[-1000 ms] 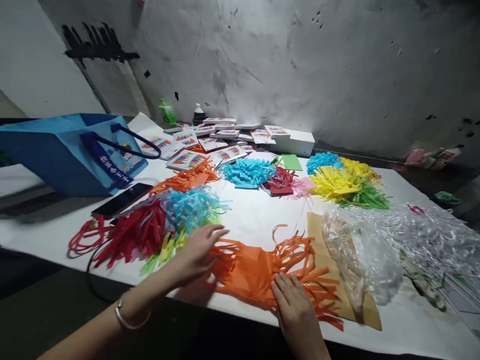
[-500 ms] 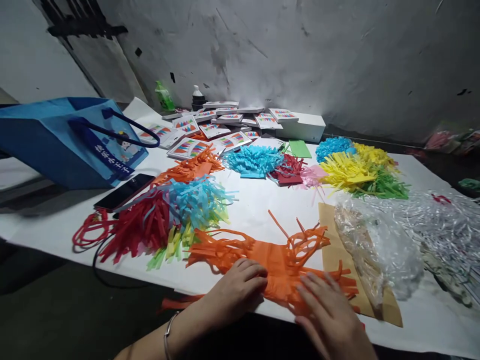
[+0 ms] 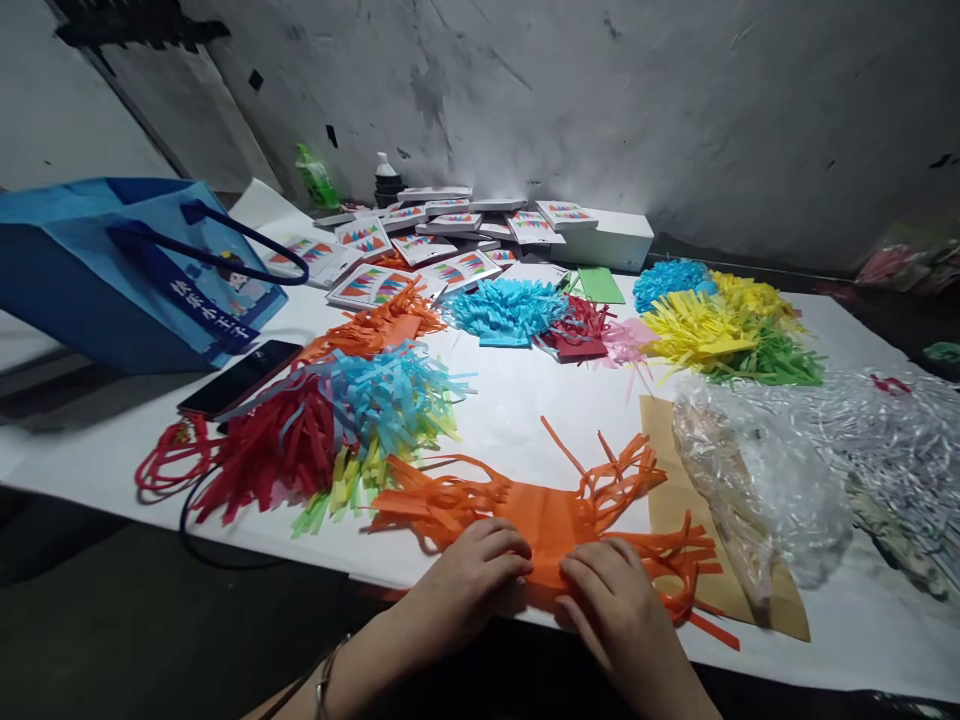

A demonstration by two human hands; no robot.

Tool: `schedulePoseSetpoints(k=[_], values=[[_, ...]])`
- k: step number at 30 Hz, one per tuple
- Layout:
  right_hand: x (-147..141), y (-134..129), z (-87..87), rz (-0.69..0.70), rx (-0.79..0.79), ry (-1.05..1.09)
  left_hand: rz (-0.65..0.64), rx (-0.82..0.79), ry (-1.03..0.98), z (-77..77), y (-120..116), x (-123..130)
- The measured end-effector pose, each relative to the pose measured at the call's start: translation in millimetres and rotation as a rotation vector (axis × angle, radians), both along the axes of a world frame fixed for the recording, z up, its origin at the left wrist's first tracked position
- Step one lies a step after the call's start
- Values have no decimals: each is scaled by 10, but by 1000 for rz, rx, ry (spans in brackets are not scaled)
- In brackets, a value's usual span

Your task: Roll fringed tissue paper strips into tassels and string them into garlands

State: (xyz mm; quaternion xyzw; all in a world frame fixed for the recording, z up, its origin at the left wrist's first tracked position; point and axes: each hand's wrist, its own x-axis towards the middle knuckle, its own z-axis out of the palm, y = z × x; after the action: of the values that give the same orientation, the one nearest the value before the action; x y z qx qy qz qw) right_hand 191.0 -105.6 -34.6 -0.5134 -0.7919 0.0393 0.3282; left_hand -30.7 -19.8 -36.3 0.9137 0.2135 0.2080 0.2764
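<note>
A sheet of orange fringed tissue paper (image 3: 543, 508) lies at the near edge of the white-covered table, with a plain middle and cut strips at both ends. My left hand (image 3: 474, 578) is closed on the near side of that plain middle, fingers bent over it. On the other side of the middle, my right hand (image 3: 616, 598) is closed in the same way, its thumb low at the paper's near edge. Both thumbs are partly hidden. Left of the sheet lies a pile of red fringe (image 3: 281, 440), light-blue fringe (image 3: 386, 395) and yellow-green fringe (image 3: 352, 490).
A blue bag (image 3: 97, 270) and a phone (image 3: 241, 378) are at left. Printed packs (image 3: 450, 222) are heaped by the wall. Blue fringe (image 3: 510, 310) and yellow fringe (image 3: 697, 328) lie farther back. Brown paper (image 3: 664, 490) and clear plastic bags (image 3: 787, 490) lie at right.
My right hand has moved left and inward, from the right-hand strips to the plain middle, its fingers now bent on the paper. My left hand stays nearly in place.
</note>
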Motion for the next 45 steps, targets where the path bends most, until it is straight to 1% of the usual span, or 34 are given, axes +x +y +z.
schedulePoseSetpoints(k=[3,6,9,12,14,17,19,22,24,26,28,31,34,36,38,39,41,43,45], values=[[-77,20,-53,-9,70,-9,36,-11,-72,-53,-12,30],[-102,18,-103,-35,58,40,71,-68,-110,-53,-27,42],[-80,10,-94,-31,-3,112,94,-96,-112,-33,-33,43],[-58,19,-24,-35,-140,165,114,-117,-96,-13,-33,41],[-66,38,29,-38,-198,152,125,-142,-75,17,-29,38],[-108,77,65,-26,-145,100,116,-187,-7,94,-18,30],[-134,97,50,-38,-88,71,115,-197,63,141,-9,25],[-142,113,-15,-37,17,-2,128,-130,170,164,-1,19],[-128,124,-60,-24,32,-25,138,-71,229,161,6,17],[-107,151,-84,-68,-41,-2,172,-50,291,171,26,26],[-87,207,-80,-142,-126,20,240,-57,381,203,74,57],[-69,354,-51,-212,-184,-8,355,-59,502,265,202,156],[-64,529,-31,-294,-192,-75,437,-37,560,300,347,285],[-68,612,-13,-358,-161,-130,465,-22,590,300,417,356],[-84,638,18,-395,-107,-171,473,-5,607,283,458,400],[-98,627,34,-380,-71,-187,473,4,611,271,471,412],[-138,570,47,-275,28,-223,469,19,611,250,492,416],[-180,499,20,-145,107,-277,464,30,599,249,510,398],[-209,445,-39,-79,128,-311,478,46,574,276,516,362]])
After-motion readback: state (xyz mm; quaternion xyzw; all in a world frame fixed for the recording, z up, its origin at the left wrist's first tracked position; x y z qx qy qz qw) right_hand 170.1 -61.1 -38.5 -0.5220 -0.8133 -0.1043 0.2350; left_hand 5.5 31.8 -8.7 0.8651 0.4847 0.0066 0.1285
